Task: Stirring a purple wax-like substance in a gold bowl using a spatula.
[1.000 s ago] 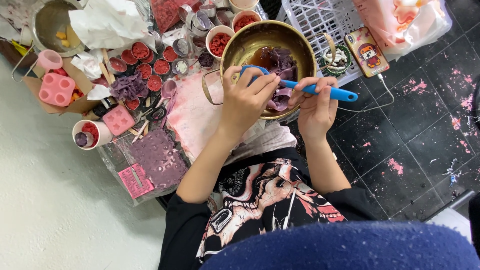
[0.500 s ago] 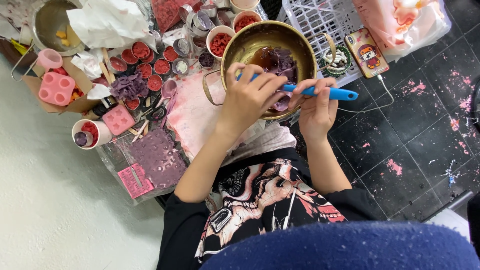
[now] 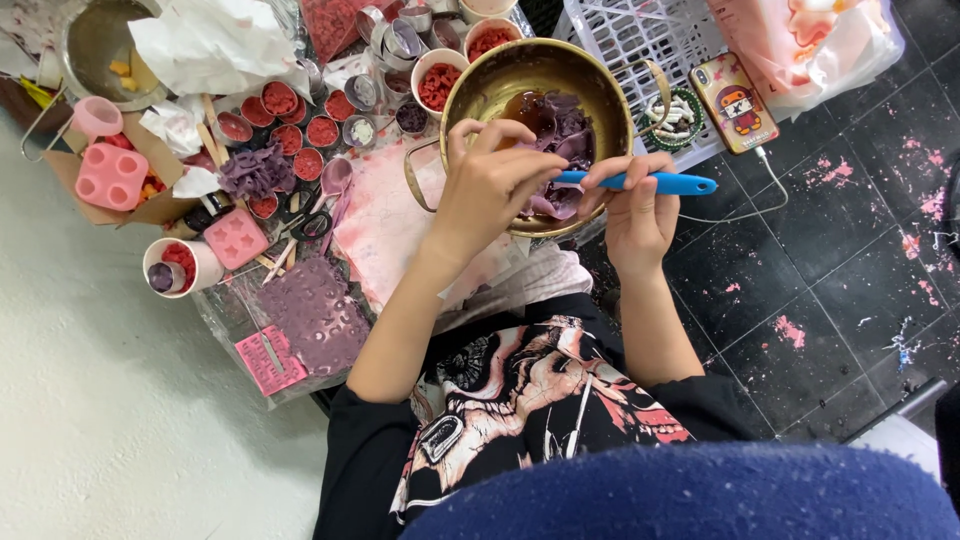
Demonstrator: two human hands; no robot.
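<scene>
Far left: pink silicone mould [image 3: 111,176] sat in a cardboard tray; white paper cup [image 3: 178,268] with red and purple bits stood nearer.
Left surface [image 3: 120,400]: small round tins of red wax [image 3: 297,130] lay in rows, with a purple crumbled pile [image 3: 255,172], scissors [image 3: 305,222] and a purple textured sheet [image 3: 318,315] close by.
Left hand [image 3: 490,190]: stayed curled over the near rim of the brass bowl [image 3: 480,85], fingertips bunched at the tool's tip; seemed to pinch or scrape something off it, though exact grip could not be told.
Bowl contents: purple wax pieces [image 3: 565,130] lay inside against the right half, with a little amber liquid.
Right hand [image 3: 635,210]: closed around the blue-handled tool [image 3: 650,183], held level across the bowl's near edge.
Change: hardly any over the last second; tool, bowl and both hands kept nearly the same places, fingers only slightly shifted.
Meaning: likely slow, fine work at the tool's tip rather than stirring.
Right: phone [image 3: 738,103] on a cable lay against a white plastic crate [image 3: 640,30].
</scene>
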